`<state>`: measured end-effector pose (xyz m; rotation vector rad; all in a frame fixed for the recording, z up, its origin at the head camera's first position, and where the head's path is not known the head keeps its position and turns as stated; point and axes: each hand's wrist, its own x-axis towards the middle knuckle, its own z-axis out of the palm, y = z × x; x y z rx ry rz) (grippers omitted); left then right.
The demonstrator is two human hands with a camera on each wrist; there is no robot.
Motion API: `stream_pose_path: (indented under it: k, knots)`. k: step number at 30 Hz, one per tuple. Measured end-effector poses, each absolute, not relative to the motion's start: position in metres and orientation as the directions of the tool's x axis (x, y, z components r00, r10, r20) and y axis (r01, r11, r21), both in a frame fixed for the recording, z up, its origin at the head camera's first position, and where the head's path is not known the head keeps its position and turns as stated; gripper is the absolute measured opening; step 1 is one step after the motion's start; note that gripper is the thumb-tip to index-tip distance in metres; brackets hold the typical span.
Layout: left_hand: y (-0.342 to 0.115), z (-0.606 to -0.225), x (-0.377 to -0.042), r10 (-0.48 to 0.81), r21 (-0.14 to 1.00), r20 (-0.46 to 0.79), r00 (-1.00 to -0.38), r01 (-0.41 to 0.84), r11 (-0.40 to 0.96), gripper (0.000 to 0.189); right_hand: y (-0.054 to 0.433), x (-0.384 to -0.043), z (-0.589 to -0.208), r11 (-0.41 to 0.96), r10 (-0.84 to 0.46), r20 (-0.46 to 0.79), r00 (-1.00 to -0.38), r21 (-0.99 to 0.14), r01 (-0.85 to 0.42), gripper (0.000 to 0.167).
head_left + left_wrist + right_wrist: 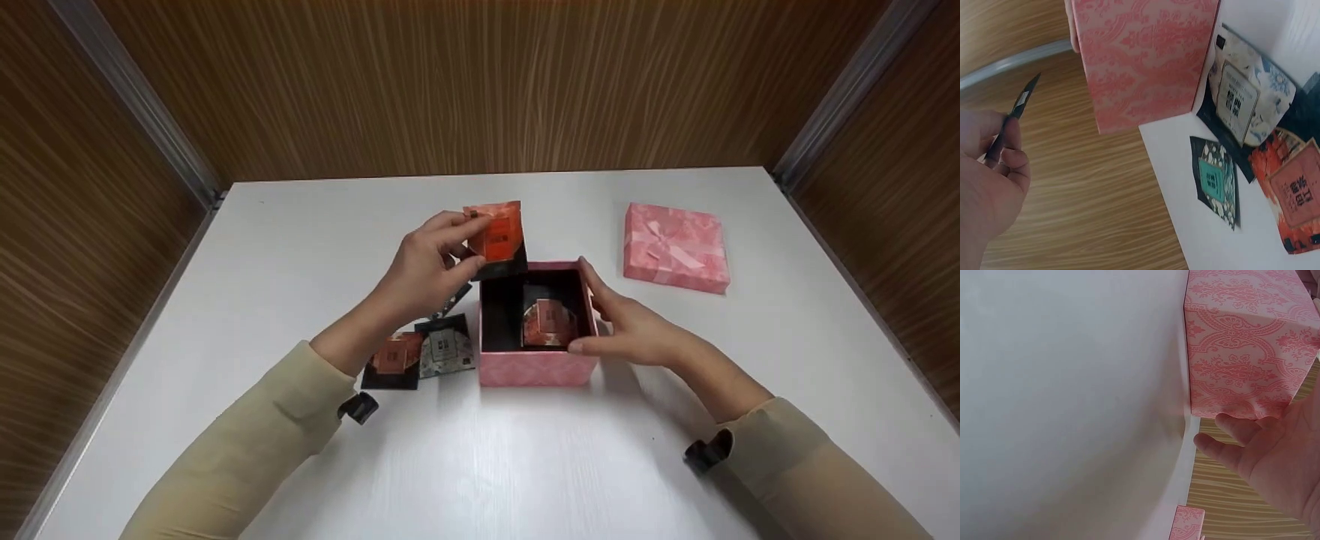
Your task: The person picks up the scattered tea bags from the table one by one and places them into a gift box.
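My left hand pinches an orange and black sachet by its left edge, above the far left corner of an open pink box. The left wrist view shows that sachet almost edge-on between thumb and fingers. Inside the dark interior, against the right side, stands a red and black sachet. My right hand rests along the box's right side, thumb on the near right corner and a finger at the far right corner. Its other fingers extend straight beside the patterned wall.
Left of the box lie a red and black sachet, a pale floral sachet and a small teal-labelled sachet. The pink lid with a ribbon bow sits behind and to the right. Wood-grain panels enclose the white table.
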<state>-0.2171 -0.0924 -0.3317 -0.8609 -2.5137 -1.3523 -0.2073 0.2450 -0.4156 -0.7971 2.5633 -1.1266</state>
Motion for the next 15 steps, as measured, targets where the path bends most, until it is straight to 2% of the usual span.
stream_pose_path:
  k: [8,15]
  knots:
    - [-0.077,-0.345,-0.215,0.498,0.702,0.308,-0.811,0.547,0.456,0.052,0.245,-0.206,-0.415,0.558,-0.561,0.003,-0.828,-0.737,-0.381,0.12]
    - [-0.066,-0.356,-0.216,0.526,0.693,0.199,-0.827,0.498,0.521,0.056,0.245,-0.205,-0.413,0.571,-0.55,-0.01,-0.835,-0.734,-0.367,0.121]
